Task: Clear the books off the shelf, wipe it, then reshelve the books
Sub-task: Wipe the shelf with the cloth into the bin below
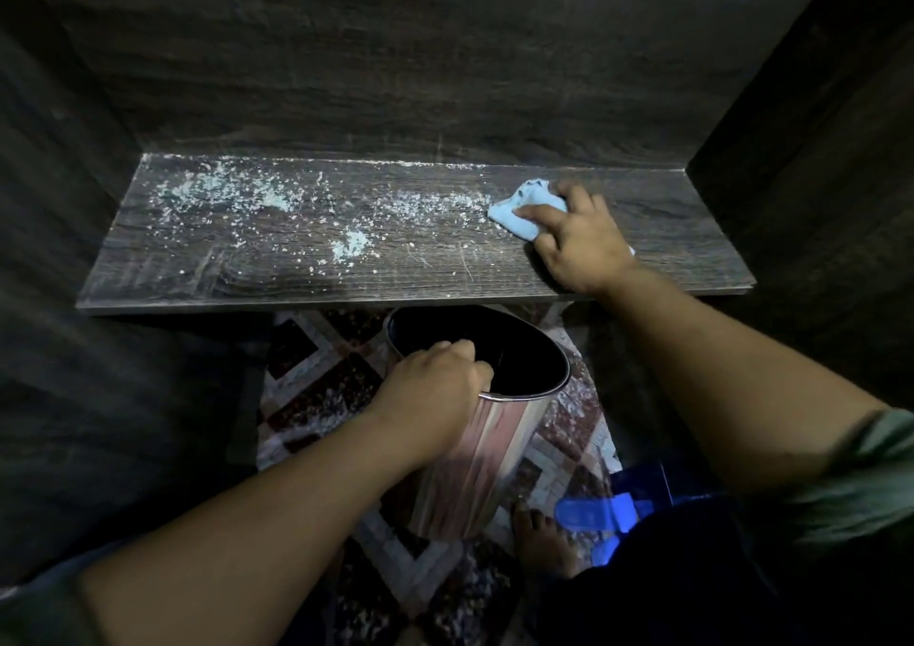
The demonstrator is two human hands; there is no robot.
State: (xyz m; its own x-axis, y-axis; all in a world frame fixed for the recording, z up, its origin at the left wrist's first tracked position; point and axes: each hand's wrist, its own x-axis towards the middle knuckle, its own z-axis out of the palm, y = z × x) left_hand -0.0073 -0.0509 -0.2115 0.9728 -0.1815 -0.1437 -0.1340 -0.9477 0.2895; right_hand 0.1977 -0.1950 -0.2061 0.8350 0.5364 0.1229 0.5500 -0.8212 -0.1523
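- The shelf (237, 274) is a dark wood-grain board set in an alcove of the same dark wood, with walls close at the back and on both sides.
- White and pale blue crumbs (232, 195) are scattered over its left and middle parts, thickest near the back left, with a thin line of them along the back edge.
- A light blue cloth (524, 210) lies bunched on the right part of the shelf, at the right end of the crumb trail.
- The right grip (578, 245) lies on top of that cloth, fingers spread and pressing it down onto the board; it is not closed round the cloth.
- The left grip (435, 388) is curled over the near rim of a shiny metal bin (475, 467), fingers hooked inside and holding it firmly.
- The bin is tilted, its dark mouth turned up towards the shelf and sitting just below the shelf's front edge, about the middle.
- Beneath it is a patterned rug (316, 388), with a bare foot (541, 541) on it near the bin's base.
- A blue plastic thing (593, 512) lies beside the foot; I cannot tell what it is.
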